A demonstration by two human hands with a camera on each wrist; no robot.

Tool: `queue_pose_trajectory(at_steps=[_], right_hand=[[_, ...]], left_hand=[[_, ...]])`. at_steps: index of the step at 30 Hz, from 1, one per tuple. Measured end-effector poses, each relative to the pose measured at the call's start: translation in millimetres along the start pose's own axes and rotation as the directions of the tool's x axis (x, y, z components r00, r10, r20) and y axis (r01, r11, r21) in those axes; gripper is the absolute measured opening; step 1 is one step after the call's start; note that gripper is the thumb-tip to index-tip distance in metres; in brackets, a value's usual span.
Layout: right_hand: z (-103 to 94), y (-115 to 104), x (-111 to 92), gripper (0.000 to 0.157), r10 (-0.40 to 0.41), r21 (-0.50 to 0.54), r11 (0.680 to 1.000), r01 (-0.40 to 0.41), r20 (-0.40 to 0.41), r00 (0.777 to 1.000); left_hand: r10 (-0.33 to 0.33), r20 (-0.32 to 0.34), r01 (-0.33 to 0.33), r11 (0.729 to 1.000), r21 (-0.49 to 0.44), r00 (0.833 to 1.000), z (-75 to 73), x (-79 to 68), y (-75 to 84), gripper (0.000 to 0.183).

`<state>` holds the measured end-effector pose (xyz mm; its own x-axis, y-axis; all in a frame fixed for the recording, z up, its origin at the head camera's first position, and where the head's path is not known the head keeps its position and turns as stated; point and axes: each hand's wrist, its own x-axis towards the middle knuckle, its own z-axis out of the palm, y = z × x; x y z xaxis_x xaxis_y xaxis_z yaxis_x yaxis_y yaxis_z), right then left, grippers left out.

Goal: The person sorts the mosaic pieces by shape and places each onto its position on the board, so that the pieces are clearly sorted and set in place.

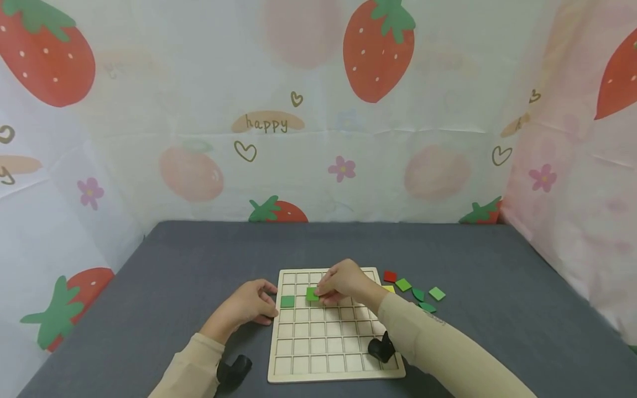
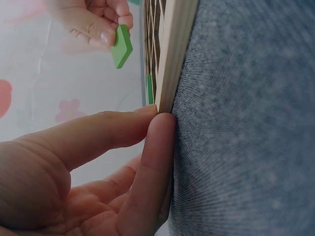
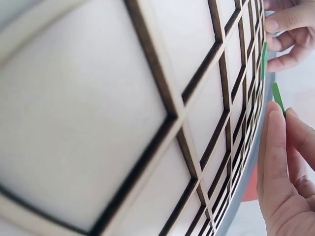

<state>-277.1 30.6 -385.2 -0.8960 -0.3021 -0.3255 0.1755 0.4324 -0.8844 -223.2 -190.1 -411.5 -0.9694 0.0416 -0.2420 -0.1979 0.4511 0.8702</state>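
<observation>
A pale wooden grid board (image 1: pixel 296 364) lies on the grey cloth, with a darker green square tile (image 1: pixel 287 301) in a cell near its left edge. My left hand (image 1: pixel 249 303) is at that edge; in the left wrist view its thumb and a finger pinch the board's rim (image 2: pixel 173 54). Over the upper part of the grid, my right hand (image 1: pixel 345 281) pinches a light green square tile (image 1: pixel 311 293) between thumb and fingertips. The right wrist view shows this tile (image 3: pixel 278 96) edge-on, raised off the grid.
Right of the board lie a red square tile (image 1: pixel 390 276), light green squares (image 1: pixel 437 293) and green leaf-shaped tiles (image 1: pixel 427 307). A yellow tile (image 1: pixel 389 288) shows partly behind my right forearm. Black wrist mounts (image 1: pixel 381 348) sit on both arms. A strawberry-print curtain (image 1: pixel 318 182) stands behind the table.
</observation>
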Motion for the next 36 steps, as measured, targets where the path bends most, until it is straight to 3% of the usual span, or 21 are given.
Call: queue_pose_trajectory(at_steps=[17, 36], right_hand=[[12.8, 1, 10, 0.009, 0.016, 0.054, 0.998, -0.018, 0.035, 0.999], [22.5, -2, 9, 0.005, -0.037, -0.074, 0.997, 0.038, 0.009, 0.999]], left_hand=[[-0.008, 0.0, 0.008, 1.0, 0.009, 1.0, 2.1, 2.6, -0.4, 0.047], [-0.008, -0.006, 0.008, 1.0, 0.013, 1.0, 0.1, 0.5, 0.7, 0.048]])
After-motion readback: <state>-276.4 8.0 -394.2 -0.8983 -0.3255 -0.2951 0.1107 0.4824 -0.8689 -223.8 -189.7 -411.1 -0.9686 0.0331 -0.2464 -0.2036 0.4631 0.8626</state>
